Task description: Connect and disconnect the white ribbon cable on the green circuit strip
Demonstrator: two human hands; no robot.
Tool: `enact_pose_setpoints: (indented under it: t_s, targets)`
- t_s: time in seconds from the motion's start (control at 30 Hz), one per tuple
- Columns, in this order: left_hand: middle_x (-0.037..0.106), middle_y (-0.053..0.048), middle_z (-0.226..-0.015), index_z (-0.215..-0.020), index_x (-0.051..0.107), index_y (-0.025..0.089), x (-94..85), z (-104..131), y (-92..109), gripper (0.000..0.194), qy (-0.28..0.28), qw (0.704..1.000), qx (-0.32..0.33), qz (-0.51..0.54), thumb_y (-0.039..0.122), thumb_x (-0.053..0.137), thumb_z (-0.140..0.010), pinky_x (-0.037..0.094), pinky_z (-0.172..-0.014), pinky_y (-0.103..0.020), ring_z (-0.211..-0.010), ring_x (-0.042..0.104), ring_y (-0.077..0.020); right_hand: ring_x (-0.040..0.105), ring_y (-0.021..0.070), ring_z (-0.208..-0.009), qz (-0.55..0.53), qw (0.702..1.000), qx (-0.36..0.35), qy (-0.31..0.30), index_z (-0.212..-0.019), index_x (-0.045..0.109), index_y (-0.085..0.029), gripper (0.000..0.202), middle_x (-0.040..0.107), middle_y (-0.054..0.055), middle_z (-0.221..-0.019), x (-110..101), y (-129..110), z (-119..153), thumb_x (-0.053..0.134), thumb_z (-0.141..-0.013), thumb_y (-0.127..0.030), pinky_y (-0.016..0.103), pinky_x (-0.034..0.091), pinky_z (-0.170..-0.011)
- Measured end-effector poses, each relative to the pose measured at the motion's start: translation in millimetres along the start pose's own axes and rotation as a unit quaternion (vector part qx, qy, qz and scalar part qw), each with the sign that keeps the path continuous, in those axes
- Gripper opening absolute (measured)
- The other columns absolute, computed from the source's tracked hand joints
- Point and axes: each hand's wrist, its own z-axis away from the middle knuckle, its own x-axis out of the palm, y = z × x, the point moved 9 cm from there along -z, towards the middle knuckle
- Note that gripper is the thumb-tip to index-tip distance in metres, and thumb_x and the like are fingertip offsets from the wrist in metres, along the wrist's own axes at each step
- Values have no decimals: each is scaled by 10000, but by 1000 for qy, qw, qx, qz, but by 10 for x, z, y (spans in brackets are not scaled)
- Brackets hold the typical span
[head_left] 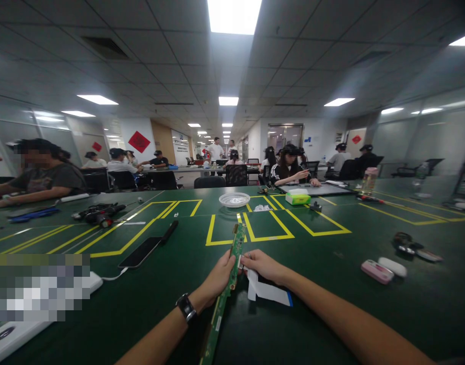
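Note:
A long, narrow green circuit board (218, 319) runs from the bottom edge up toward the middle of the table. My left hand (222, 274), with a watch on its wrist, grips the board from the left side. On the right, my right hand (263, 264) pinches the end of a white flat ribbon cable (272, 293) against the board's edge. The cable is folded and hangs to the right, showing a blue tip. Whether its end sits in a connector is hidden by my fingers.
Ahead stands a white plastic basket (234, 199). On the left lie a phone (141, 252) with a cable and a white power strip (46, 324). To the right are a pink case (377, 271) and a tissue pack (298, 197). Other people sit around the table.

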Motion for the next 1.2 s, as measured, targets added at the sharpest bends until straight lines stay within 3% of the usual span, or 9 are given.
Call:
enact_pose_setpoints:
  t_s: [0.2, 0.33, 0.5, 0.57, 0.63, 0.73, 0.97, 1.1, 1.2]
  targets:
    - [509, 51, -664, -1195, 447, 182, 34, -26, -77, 504, -21, 1000, -10, 21, 556, 486, -859, 335, -401, -157, -403, 423, -47, 369, 69, -470, 19, 1000, -9, 13, -682, 593, -121, 472, 515, -31, -549, -5, -55, 8, 550, -804, -575, 207, 263, -478]
    - [571, 13, -710, -1237, 397, 185, 71, -15, -76, 564, -36, 999, -35, -7, 593, 462, -853, 339, -390, -174, -422, 505, -86, 478, 98, -539, 22, 999, -33, -7, -675, 560, -135, 442, 593, 1, -622, 22, -158, 17, 518, -830, -546, 221, 346, -546]
    - [651, -100, -978, -1168, 537, 149, -28, -24, 139, 538, 3, 980, 37, -193, 575, 370, -886, 460, -784, -325, -869, 603, -217, 476, 102, -582, 112, 990, -36, 80, -729, 579, -140, 289, 576, -18, -636, -272, -176, 7, 598, -787, -422, 224, 363, -598]
    - [559, -112, -1236, -1225, 529, 168, -159, -34, 226, 499, 70, 935, 76, -339, 505, 367, -895, 333, -988, -382, -1168, 451, -268, 482, 110, -607, 148, 983, -31, 100, -732, 596, -138, 253, 567, -18, -640, -400, -158, -5, 597, -777, -386, 226, 366, -613]
    - [473, -134, -1336, -1301, 465, 140, -296, -55, 195, 521, 120, 895, 54, -425, 455, 345, -904, 273, -1029, -405, -1255, 343, -276, 494, 121, -621, 195, 973, -24, 121, -727, 604, -139, 259, 570, -13, -643, -561, -148, -2, 567, -789, -388, 230, 364, -613]
    - [423, -127, -1376, -1331, 441, 156, -374, -81, 153, 523, 139, 861, 49, -487, 441, 345, -902, 290, -1007, -408, -1265, 308, -277, 523, 144, -634, 316, 931, 10, 183, -713, 608, -141, 305, 597, 15, -664, -942, -142, 67, 511, -822, -409, 242, 349, -588]
    - [420, -106, -1355, -1324, 456, 193, -248, -34, 183, 492, 116, 838, 97, -524, 433, 362, -904, 299, -996, -395, -1254, 304, -263, 587, 244, -859, 559, 747, 169, 317, -795, 658, -145, 378, 644, 133, -878, -1972, 24, 451, 431, -874, -437, 298, 398, -688]
    - [421, -107, -1347, -1321, 453, 189, -216, -4, 221, 485, 114, 836, 107, -525, 427, 358, -909, 302, -992, -400, -1250, 306, -262, 542, 264, -1007, 600, 702, 144, 357, -1023, 620, -134, 328, 602, 157, -1045, -2067, 21, 504, 455, -872, -375, 342, 395, -830]
    - [423, -107, -1347, -1325, 445, 191, -207, 8, 244, 477, 113, 838, 110, -522, 414, 359, -913, 302, -992, -398, -1250, 306, -259, 513, 268, -1055, 611, 709, 110, 334, -1058, 609, -150, 307, 579, 146, -1107, -1929, 24, 426, 448, -874, -335, 356, 387, -861]
